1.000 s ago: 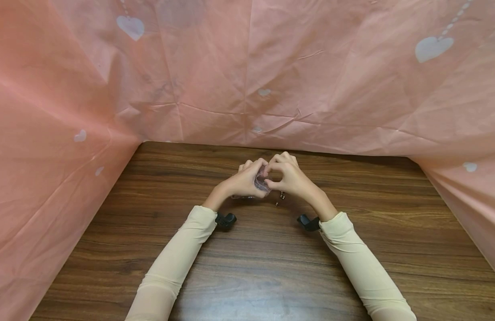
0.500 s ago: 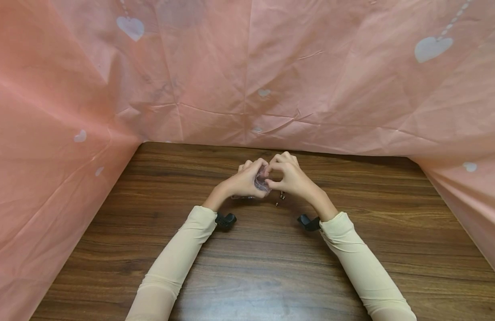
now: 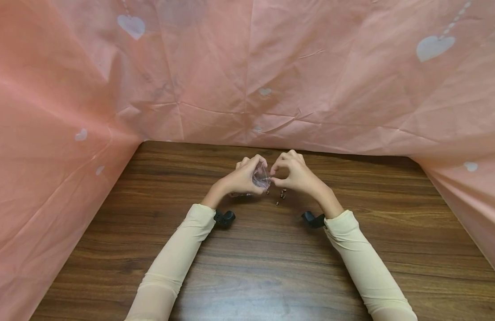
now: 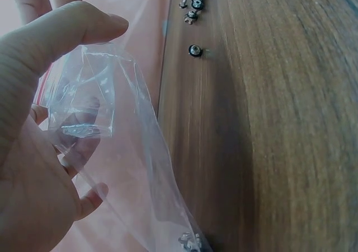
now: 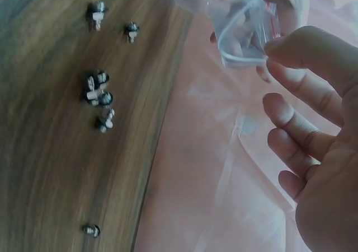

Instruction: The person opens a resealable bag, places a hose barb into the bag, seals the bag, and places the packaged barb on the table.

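My left hand [image 3: 241, 177] holds a clear plastic zip bag [image 4: 142, 112] with a red seal line, its mouth spread toward the right. My right hand [image 3: 297, 174] has thumb and forefinger together at the rim of the bag, seeming to pinch it; its other fingers are loosely bent in the right wrist view. Inside the bag's lower part lie shiny metal pieces [image 4: 190, 241]. Below the hands, several small metal screws [image 5: 98, 89] with dark collars lie on the wooden table, some clustered, some single.
The brown wooden table [image 3: 247, 254] reaches back to a pink cloth [image 3: 215, 80] with pale hearts, which hangs behind and on both sides. Black wrist straps [image 3: 313, 219] show at both cuffs.
My right hand has drawn slightly back to the right from the bag's mouth, and its thumb and forefinger have closed. The left hand has shifted a little left; another screw now shows beneath the bag.
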A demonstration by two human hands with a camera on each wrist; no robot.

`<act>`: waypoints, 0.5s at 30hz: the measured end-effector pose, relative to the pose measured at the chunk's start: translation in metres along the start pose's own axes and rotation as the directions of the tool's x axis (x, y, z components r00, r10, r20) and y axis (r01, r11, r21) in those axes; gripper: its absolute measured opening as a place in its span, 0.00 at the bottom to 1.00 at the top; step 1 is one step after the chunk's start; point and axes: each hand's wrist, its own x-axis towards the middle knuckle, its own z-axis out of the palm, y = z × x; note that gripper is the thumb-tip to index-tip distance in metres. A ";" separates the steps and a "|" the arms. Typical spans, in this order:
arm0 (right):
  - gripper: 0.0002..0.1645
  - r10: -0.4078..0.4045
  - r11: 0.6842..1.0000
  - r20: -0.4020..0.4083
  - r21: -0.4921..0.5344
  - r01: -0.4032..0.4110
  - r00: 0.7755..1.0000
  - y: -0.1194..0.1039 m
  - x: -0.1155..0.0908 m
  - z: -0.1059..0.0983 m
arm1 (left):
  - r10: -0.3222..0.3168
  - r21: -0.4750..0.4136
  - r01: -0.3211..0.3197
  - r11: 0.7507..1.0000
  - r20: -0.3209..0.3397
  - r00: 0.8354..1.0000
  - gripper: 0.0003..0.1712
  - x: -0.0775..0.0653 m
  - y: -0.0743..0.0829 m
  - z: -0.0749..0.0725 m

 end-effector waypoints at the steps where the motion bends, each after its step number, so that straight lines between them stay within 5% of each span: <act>1: 0.07 0.008 1.000 0.005 -0.004 -0.008 1.000 0.001 0.000 -0.001 | 0.001 0.003 -0.001 1.000 -0.002 1.000 0.41 0.000 0.000 0.000; 15: 0.06 0.074 0.997 0.121 -0.027 -0.071 0.990 0.013 -0.007 -0.008 | 0.000 -0.005 0.000 1.000 -0.011 1.000 0.40 -0.001 0.001 0.000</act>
